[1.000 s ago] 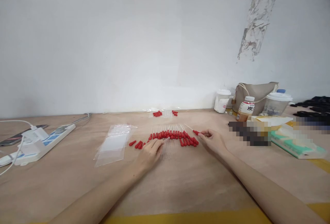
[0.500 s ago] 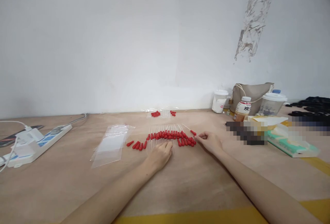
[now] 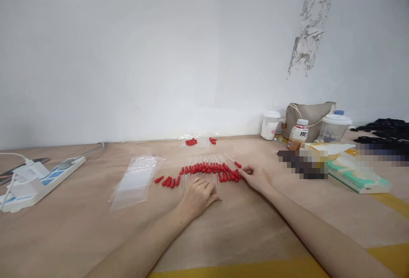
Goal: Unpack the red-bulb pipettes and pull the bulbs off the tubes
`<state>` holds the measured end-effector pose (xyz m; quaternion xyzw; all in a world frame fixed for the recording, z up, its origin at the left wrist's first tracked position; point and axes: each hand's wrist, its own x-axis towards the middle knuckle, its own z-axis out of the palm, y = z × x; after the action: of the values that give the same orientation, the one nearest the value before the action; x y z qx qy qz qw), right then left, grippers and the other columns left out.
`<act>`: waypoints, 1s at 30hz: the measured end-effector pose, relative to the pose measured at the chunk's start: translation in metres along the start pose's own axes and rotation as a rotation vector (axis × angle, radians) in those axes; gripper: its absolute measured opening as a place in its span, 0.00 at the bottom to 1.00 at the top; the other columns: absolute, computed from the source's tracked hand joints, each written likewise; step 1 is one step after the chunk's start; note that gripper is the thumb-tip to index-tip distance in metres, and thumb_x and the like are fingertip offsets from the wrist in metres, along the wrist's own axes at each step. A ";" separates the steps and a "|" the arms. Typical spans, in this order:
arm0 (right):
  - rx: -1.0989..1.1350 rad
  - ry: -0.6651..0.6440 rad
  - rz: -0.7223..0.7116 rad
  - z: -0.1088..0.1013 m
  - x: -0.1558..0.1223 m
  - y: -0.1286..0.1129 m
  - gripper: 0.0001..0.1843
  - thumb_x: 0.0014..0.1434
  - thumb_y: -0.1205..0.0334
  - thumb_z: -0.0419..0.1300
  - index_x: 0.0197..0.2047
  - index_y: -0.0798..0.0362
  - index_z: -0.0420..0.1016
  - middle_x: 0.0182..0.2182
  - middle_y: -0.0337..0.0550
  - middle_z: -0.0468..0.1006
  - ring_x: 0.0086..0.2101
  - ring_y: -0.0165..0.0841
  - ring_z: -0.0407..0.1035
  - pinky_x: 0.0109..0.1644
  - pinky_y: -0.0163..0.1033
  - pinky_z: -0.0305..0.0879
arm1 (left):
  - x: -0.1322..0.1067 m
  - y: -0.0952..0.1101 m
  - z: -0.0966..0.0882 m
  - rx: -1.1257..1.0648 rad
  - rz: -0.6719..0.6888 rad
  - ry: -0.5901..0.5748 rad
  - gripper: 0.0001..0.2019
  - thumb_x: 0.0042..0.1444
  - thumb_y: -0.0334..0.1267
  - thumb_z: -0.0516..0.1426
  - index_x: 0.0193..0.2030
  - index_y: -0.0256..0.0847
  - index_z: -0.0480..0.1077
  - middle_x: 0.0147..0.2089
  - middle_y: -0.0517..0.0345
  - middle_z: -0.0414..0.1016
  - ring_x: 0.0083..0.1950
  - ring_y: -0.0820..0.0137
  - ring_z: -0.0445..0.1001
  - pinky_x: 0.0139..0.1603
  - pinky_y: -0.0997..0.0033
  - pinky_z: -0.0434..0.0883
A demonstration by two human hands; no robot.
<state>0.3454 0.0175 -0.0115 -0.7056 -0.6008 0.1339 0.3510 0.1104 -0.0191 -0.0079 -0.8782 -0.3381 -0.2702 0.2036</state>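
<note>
A row of clear droppers with red rubber bulbs (image 3: 209,168) lies across the middle of the wooden table (image 3: 79,227). My left hand (image 3: 198,196) rests palm down on the near ends of the clear tubes, fingers spread flat. My right hand (image 3: 256,177) sits at the right end of the row, fingers curled and pinching at a red bulb there. One dropper (image 3: 232,161) lies apart, slanted at the row's far right. Several loose red bulbs (image 3: 168,180) lie to the left of the row.
A stack of clear plastic bags (image 3: 136,180) lies left of the droppers. A white power strip (image 3: 41,180) with plugs sits at far left. More bagged red bulbs (image 3: 200,141) lie by the wall. Cups, a bottle (image 3: 297,135), a beige bag (image 3: 311,118) and a book stand at right.
My left hand has moved right and come down flat on the clear tubes. My right hand has shifted slightly left along the row. The view has drifted a little.
</note>
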 end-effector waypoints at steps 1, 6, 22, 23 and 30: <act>-0.005 -0.003 -0.007 0.000 0.000 0.000 0.14 0.48 0.45 0.54 0.29 0.44 0.75 0.28 0.36 0.77 0.36 0.36 0.69 0.45 0.44 0.54 | 0.000 0.000 -0.002 -0.021 -0.015 -0.017 0.18 0.51 0.53 0.53 0.29 0.37 0.67 0.26 0.55 0.72 0.31 0.65 0.71 0.36 0.66 0.64; -0.007 0.017 0.025 0.000 0.002 0.002 0.15 0.50 0.46 0.52 0.30 0.45 0.74 0.29 0.36 0.77 0.36 0.36 0.69 0.45 0.44 0.54 | 0.007 -0.011 -0.016 -0.206 0.095 -0.158 0.18 0.53 0.50 0.53 0.47 0.43 0.66 0.48 0.55 0.71 0.54 0.63 0.64 0.54 0.60 0.57; -0.042 -0.019 0.027 0.001 0.008 0.002 0.15 0.53 0.51 0.50 0.34 0.44 0.75 0.32 0.38 0.78 0.38 0.38 0.69 0.44 0.44 0.55 | 0.007 -0.017 -0.003 -0.307 0.157 -0.246 0.10 0.57 0.41 0.51 0.43 0.43 0.69 0.43 0.57 0.74 0.46 0.70 0.70 0.58 0.60 0.55; -0.049 -0.006 0.034 0.000 0.009 0.002 0.15 0.53 0.51 0.49 0.35 0.45 0.75 0.32 0.39 0.77 0.38 0.38 0.68 0.44 0.44 0.55 | 0.006 -0.017 -0.004 -0.302 0.155 -0.244 0.11 0.57 0.41 0.51 0.43 0.43 0.69 0.43 0.57 0.74 0.46 0.70 0.71 0.58 0.60 0.54; -0.102 0.045 0.094 0.001 0.033 0.004 0.19 0.47 0.45 0.53 0.36 0.47 0.74 0.35 0.43 0.76 0.39 0.39 0.68 0.44 0.46 0.56 | 0.001 -0.014 -0.004 -0.282 0.126 -0.131 0.11 0.57 0.42 0.51 0.43 0.43 0.68 0.45 0.57 0.72 0.51 0.69 0.66 0.58 0.60 0.55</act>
<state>0.3559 0.0484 -0.0076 -0.7529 -0.5649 0.1037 0.3213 0.1002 -0.0109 -0.0017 -0.9332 -0.2539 -0.2437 0.0725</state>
